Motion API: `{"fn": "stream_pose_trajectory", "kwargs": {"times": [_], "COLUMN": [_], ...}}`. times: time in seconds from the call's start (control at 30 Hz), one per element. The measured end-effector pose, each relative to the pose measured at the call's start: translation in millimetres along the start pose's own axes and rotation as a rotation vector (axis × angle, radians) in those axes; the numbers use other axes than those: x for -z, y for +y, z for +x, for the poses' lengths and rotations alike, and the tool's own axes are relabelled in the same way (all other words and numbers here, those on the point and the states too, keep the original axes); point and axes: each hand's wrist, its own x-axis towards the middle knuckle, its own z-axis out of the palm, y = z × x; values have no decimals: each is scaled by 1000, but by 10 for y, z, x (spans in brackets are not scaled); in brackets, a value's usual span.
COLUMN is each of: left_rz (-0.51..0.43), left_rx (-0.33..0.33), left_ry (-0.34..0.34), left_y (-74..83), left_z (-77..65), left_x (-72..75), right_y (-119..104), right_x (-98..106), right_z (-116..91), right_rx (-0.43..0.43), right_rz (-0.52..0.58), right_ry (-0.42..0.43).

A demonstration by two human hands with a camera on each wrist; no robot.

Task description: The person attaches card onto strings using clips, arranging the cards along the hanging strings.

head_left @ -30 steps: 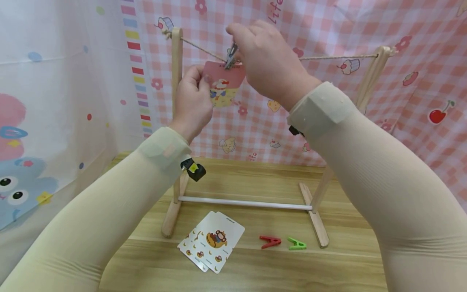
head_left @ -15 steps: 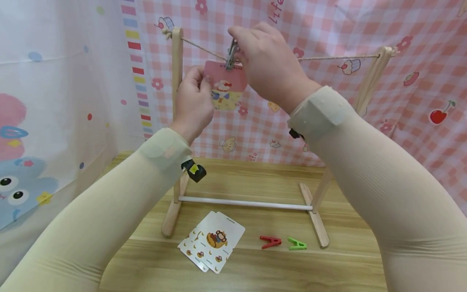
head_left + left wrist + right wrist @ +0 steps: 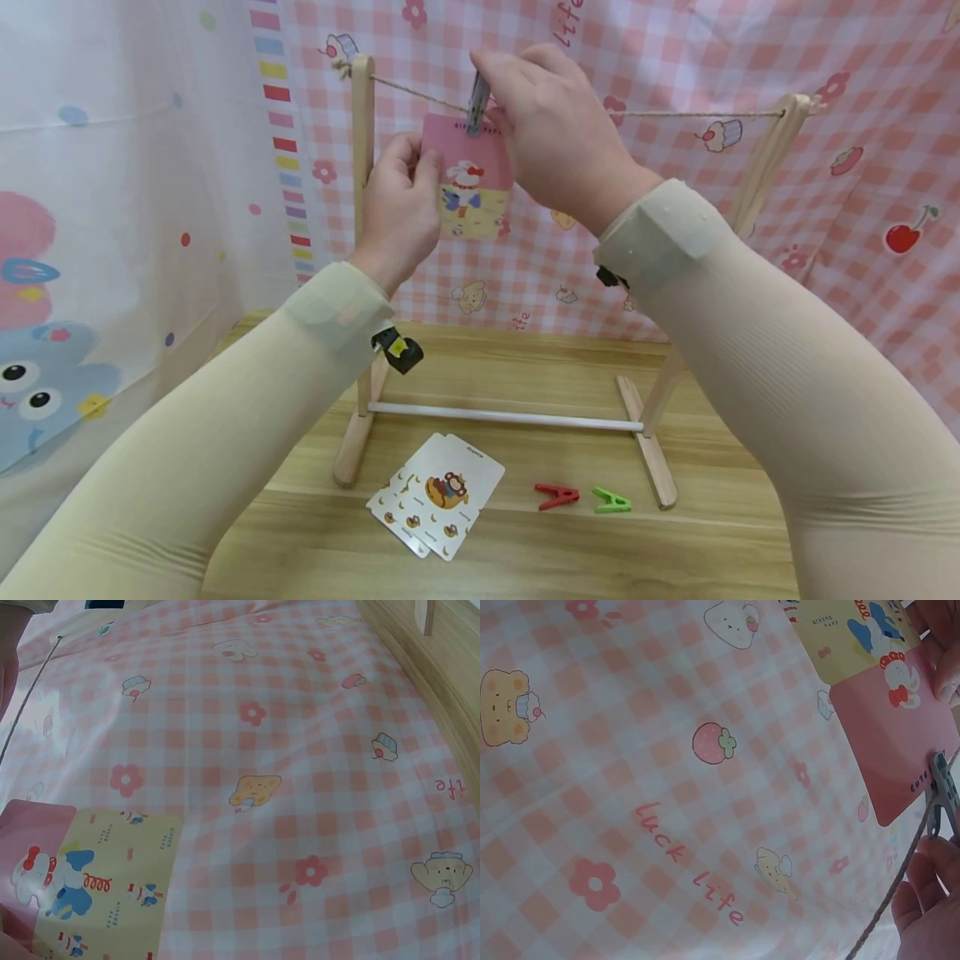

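In the head view, a pink and yellow card (image 3: pixel 468 175) with a cartoon animal hangs upright at the rope (image 3: pixel 420 97). My left hand (image 3: pixel 401 204) pinches the card's left edge between thumb and fingers. A grey clothespin (image 3: pixel 477 104) bites the card's top edge beside the rope, and my right hand (image 3: pixel 558 133) pinches its handles. From the right wrist, the clothespin (image 3: pixel 940 796) is seen across the pink end of the card (image 3: pixel 892 742), close to the rope. The left wrist view holds the card (image 3: pixel 97 885) at its lower left.
The rope runs between two wooden posts (image 3: pixel 363 150), joined low down by a white rod (image 3: pixel 502 416). On the wooden table (image 3: pixel 562 558) lie overlapping white monkey cards (image 3: pixel 450 500), a red clothespin (image 3: pixel 557 497) and a green clothespin (image 3: pixel 612 501). A checked cloth (image 3: pixel 675 50) hangs behind.
The card has swung from a tilt to nearly upright, so more of its face shows. My right hand and the grey clothespin have shifted slightly right. The left hand keeps its pinch.
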Motion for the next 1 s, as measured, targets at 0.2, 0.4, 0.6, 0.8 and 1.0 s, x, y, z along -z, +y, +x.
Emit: {"fn": "stream_pose_trajectory", "kwargs": {"times": [0.2, 0.4, 0.6, 0.8, 1.0], "left_rz": [-2, 8, -4, -13, -12], "left_rx": [-16, -20, -16, -7, -8], "left_ry": [-7, -12, -13, -23, -32], "left_y": [10, 24, 33, 37, 14], "left_z": [0, -7, -14, -36, -88], "left_x": [-2, 0, 9, 20, 25], "right_y": [6, -3, 9, 35, 49], "right_x": [-16, -25, -45, -80, -118], "right_z": [-18, -52, -122, -271, -480], "right_rx": [-20, -17, 17, 13, 95], "right_rz": [1, 16, 30, 47, 47], "right_ry": [6, 36, 91, 144, 243]}}
